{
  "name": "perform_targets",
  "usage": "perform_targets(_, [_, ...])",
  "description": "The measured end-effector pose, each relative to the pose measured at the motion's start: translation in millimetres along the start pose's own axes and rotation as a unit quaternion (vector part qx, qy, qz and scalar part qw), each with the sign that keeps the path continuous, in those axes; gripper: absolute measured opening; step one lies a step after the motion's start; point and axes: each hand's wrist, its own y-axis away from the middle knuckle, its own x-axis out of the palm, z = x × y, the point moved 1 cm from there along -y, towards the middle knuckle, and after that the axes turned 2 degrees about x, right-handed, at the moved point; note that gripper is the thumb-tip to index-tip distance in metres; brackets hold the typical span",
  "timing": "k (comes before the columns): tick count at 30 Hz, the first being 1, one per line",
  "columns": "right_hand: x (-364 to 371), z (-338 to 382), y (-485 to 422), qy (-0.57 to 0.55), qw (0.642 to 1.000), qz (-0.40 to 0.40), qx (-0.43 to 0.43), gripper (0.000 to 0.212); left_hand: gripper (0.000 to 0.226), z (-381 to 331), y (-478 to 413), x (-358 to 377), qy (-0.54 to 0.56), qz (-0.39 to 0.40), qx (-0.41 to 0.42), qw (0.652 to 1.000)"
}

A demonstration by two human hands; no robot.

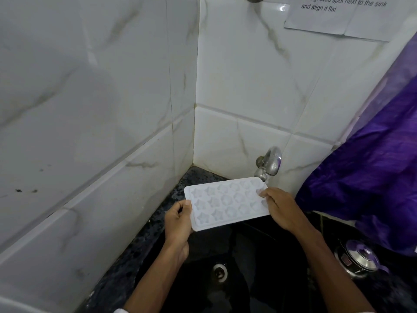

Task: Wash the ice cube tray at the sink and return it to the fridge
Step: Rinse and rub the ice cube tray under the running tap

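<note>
A white ice cube tray (pixel 225 203) with star and round moulds is held nearly flat over the black sink (pixel 248 256), cavities facing up. My left hand (pixel 178 219) grips its near-left edge. My right hand (pixel 282 208) holds the right end, fingers over the rim. The metal tap (pixel 269 164) juts from the tiled wall just above the tray's far-right corner, and water runs onto that corner by my right fingers.
White marble-look tiles (pixel 90 132) form a corner behind the sink. A speckled dark counter ledge (pixel 126 256) runs along the left. The sink drain (pixel 220 271) lies below the tray. A purple cloth (pixel 372 172) hangs at right, above a steel lidded pot (pixel 358 258). A printed paper note (pixel 343 12) is stuck high on the wall.
</note>
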Motion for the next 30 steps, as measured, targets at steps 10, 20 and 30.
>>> perform_targets(10, [-7.6,3.7,15.8,-0.028,0.998,-0.048,-0.006,0.022,0.023,-4.7,-3.7,0.8,0.015,-0.01,0.001,1.0])
perform_targets(20, [-3.5,-1.1,8.9,0.031,0.999,-0.023,-0.017,0.031,0.021,-1.7,-5.8,7.0,0.029,-0.013,-0.008,0.999])
perform_targets(30, [-3.5,-1.6,3.4,0.05,0.999,-0.001,-0.002,0.033,0.022,-3.1,-6.5,6.5,0.025,-0.015,-0.002,1.0])
